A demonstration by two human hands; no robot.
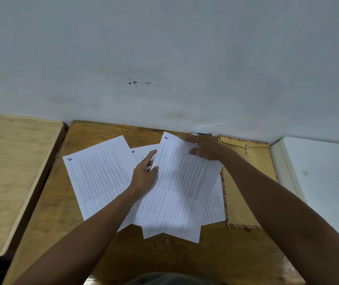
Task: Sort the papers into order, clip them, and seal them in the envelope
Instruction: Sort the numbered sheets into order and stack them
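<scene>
Step in hand looks like sorting, w/ clipping and sealing not yet begun. Far left, a second, paler table (10,182) sits apart from the work desk (57,212), dark gap between, so no sliding sheets that way. On the desk's left half lies the sheet marked 5 (98,177), flat, its near-left corner close to the desk edge. Next, the left hand (145,175): fingers slightly curled, thumb pinching the left edge of the lifted sheet (176,188), which bows up off the pile. Under it more papers (214,202) fan out, overlapping; numbers on them mostly hidden. The right hand (205,148) holds the same sheet's top right corner, thumb under, fingers spread over. Just behind it by the wall, a small clip-like item (200,133), too small to be sure. Right of the pile, the envelope (246,182), partly under the papers, flap string visible. Next move prob. calls for reading the corner number and laying this sheet in sequence; free room is mainly the desk's near strip. Far right, a white surface (318,171) butts against the desk.
</scene>
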